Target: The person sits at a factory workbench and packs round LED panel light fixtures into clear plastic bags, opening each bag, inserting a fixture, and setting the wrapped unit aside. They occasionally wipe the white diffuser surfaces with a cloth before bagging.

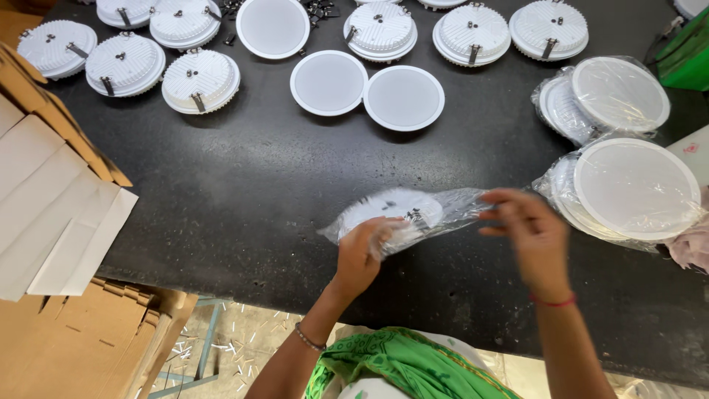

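Your left hand (365, 247) has its fingers closed around the near end of a clear plastic bag (443, 210), with a round white lamp (391, 210) inside it lying just past your fingertips. Your right hand (528, 229) pinches the bag's far, open end; those fingers are blurred, but they look closed on the film. The bag's long axis runs left to right between your two hands, just above the black counter (258, 192), and the lamp sits much nearer your left fingers than your right.

Counted from your fingers outward:
- One lamp in the bag you hold.
- Two bagged lamp bundles just beyond your right fingers, the nearer one (631, 192) almost touching the bag's end and the other (605, 96) behind it.
- Three bare lamps face up, well ahead of your fingers in the middle of the counter, the closest (404, 97) straight ahead of your left hand.
- About nine lamps lying back up along the far edge, some cut off by the frame, so the count is not firm.

Flat cardboard sheets (52, 199) lie well off to the left of your left fingers.
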